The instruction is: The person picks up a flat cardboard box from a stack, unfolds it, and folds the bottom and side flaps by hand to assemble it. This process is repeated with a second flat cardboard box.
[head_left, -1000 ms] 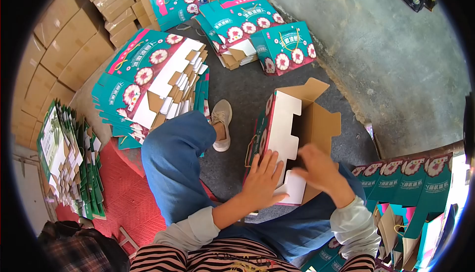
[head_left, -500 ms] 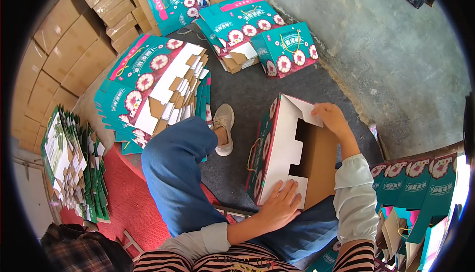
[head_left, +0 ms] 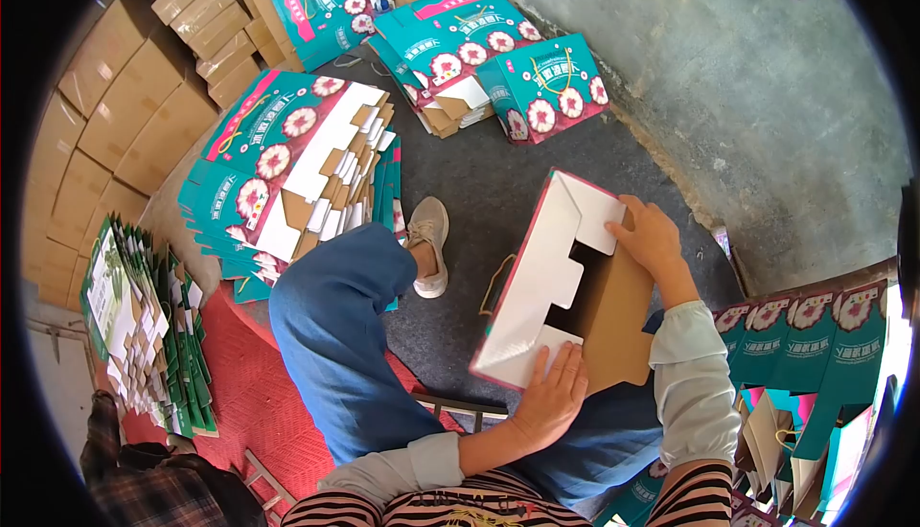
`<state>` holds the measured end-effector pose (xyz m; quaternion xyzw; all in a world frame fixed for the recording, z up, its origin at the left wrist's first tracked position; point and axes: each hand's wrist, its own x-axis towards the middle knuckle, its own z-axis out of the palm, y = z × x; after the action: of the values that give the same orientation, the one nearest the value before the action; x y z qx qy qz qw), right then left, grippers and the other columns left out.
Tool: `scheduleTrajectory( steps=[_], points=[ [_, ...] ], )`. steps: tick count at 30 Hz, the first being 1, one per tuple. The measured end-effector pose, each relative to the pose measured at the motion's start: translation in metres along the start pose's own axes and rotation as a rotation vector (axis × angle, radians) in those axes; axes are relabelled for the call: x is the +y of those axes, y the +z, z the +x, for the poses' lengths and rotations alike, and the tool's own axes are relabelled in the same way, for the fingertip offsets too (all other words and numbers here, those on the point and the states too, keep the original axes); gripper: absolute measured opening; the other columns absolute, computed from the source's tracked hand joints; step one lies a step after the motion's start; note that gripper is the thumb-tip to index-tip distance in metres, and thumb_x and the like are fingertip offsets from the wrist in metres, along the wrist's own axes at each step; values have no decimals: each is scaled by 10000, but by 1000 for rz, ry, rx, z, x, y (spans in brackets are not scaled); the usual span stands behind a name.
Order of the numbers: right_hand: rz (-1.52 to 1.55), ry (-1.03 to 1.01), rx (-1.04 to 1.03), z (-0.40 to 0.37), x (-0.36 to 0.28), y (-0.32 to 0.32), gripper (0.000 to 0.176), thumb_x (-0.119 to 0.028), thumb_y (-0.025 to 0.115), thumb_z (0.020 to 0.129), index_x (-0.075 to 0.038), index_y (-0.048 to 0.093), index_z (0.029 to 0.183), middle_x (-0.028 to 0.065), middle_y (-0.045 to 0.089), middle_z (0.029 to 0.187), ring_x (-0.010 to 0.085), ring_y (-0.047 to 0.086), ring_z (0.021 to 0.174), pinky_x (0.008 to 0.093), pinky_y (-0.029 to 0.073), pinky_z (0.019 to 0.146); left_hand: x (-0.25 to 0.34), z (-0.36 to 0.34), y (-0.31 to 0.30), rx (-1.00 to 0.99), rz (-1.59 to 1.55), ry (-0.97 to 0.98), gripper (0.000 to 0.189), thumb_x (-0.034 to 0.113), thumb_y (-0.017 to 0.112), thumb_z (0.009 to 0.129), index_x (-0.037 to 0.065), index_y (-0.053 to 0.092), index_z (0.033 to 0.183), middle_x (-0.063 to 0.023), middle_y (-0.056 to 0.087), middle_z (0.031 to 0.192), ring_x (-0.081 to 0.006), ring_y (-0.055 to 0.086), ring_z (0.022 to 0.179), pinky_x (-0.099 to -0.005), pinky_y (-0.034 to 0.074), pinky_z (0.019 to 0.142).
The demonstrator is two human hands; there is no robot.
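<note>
A teal gift box (head_left: pixel 546 278) with white flaps and a brown inside lies open on my lap, over the dark floor. My left hand (head_left: pixel 548 398) presses flat on the near white end flap. My right hand (head_left: pixel 650 238) pushes down the far white end flap. A yellow cord handle hangs from the box's left side.
A fanned stack of flat teal boxes (head_left: pixel 287 168) lies to the left by my foot (head_left: pixel 428 244). More flat and folded boxes (head_left: pixel 498 62) lie ahead. Brown cartons (head_left: pixel 134 96) line the left wall. Finished boxes (head_left: pixel 805 335) stand at the right. Green flat packs (head_left: pixel 134 326) lean at far left.
My right hand went from the near flap to the far flap and folded it down. The left hand slid to the near flap. The box tipped, its white flaps now facing up.
</note>
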<state>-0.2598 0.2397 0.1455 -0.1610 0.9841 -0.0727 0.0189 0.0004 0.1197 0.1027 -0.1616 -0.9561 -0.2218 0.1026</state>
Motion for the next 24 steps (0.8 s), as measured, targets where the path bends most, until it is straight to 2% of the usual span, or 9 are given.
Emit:
scheduleTrajectory(
  steps=[4, 7, 10, 13, 14, 16, 19, 20, 24],
  points=[
    [-86, 95, -40, -26, 35, -7, 508, -400, 659, 801, -122, 548, 1212, 187, 652, 956, 362, 633, 910, 447, 500, 793, -24, -3, -18, -12, -6, 36, 384, 151, 531, 802, -34, 550, 1138, -193, 508, 1292, -318, 463, 1243, -500, 303, 1063],
    [-68, 117, -122, -52, 55, -12, 412, -385, 622, 825, -64, 608, 1083, 198, 666, 911, 359, 642, 886, 454, 496, 779, -45, -9, -38, -1, -60, 78, 344, 132, 521, 813, -18, 557, 1121, -184, 527, 1269, -308, 467, 1245, -486, 317, 1058],
    [125, 7, -246, -60, 79, -11, 346, -358, 580, 846, -24, 644, 909, 198, 668, 834, 341, 650, 855, 428, 495, 746, -70, -16, -50, -14, -28, 69, 340, 130, 560, 811, -15, 555, 1118, -180, 549, 1240, -314, 511, 1180, -476, 357, 1017],
    [414, 294, -566, -55, 60, -41, 327, -302, 533, 865, -2, 640, 790, 182, 645, 743, 331, 648, 801, 400, 491, 717, -82, -16, -51, 56, -212, -163, 417, 171, 621, 807, -31, 532, 1160, -182, 582, 1145, -319, 539, 1108, -448, 385, 968],
    [445, 240, -482, -56, 63, -37, 300, -279, 534, 863, -1, 636, 816, 174, 642, 757, 326, 645, 802, 396, 491, 713, -88, -16, -43, 177, -193, -153, 515, 145, 673, 806, -31, 478, 1248, -195, 577, 1112, -335, 555, 1027, -438, 410, 908],
    [500, 123, -319, -58, 64, -29, 253, -231, 535, 859, 3, 629, 868, 157, 637, 786, 315, 641, 802, 387, 491, 706, -90, -8, -33, 283, -208, -230, 606, 122, 683, 808, -31, 399, 1321, -213, 567, 1155, -333, 565, 997, -438, 421, 891],
    [377, -135, 142, -66, 42, -34, 253, -164, 576, 832, -3, 601, 1025, 149, 628, 911, 310, 634, 856, 397, 498, 745, -89, 3, -26, 367, -209, -253, 729, 63, 662, 818, -67, 241, 1400, -245, 509, 1266, -354, 566, 1024, -432, 457, 868],
    [389, -197, 148, -68, 32, -37, 317, -156, 599, 818, -14, 566, 1099, 155, 612, 974, 319, 630, 879, 399, 502, 760, -90, 4, -26, 383, -201, -243, 769, 39, 650, 823, -85, 182, 1421, -256, 483, 1311, -365, 564, 1044, -428, 471, 860],
    [301, -388, 185, -77, -5, -38, 619, -156, 671, 782, -59, 418, 1339, 180, 546, 1167, 358, 608, 961, 400, 508, 822, -93, 7, -27, 413, -228, -244, 789, 68, 679, 809, -58, 194, 1418, -287, 466, 1323, -327, 603, 904, -437, 464, 824]
  ],
)
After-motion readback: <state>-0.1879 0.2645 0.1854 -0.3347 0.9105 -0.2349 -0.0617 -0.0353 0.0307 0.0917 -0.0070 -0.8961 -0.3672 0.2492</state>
